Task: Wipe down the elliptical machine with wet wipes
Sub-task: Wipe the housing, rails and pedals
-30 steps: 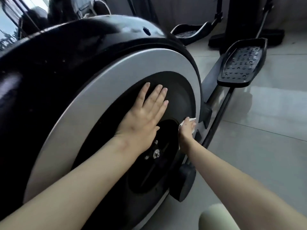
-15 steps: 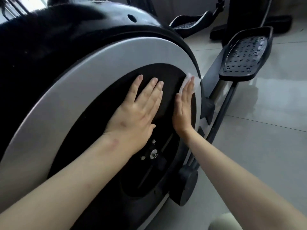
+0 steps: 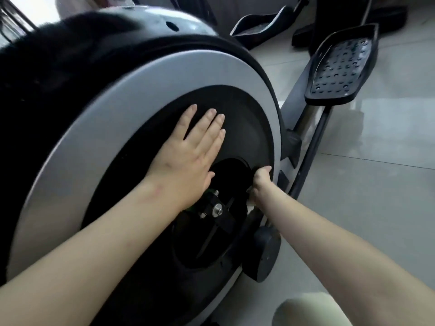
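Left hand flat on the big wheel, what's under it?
The left hand lies flat on the black disc. A bolted black crank peeks out below its heel. Whatever sits right under the palm is covered.

Pale grey glossy tiles form the floor (image 3: 376, 196), spreading right of and beyond the right fingers (image 3: 264, 170), with thin grout lines and soft reflections. Far up and left of the left fingers (image 3: 213, 114), bright daylight (image 3: 35, 10) shows.

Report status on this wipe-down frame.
Left hand flat on black disc. Right hand curled at disc's lower right edge, wet wipe mostly hidden beneath. Crank bolt close below left hand.
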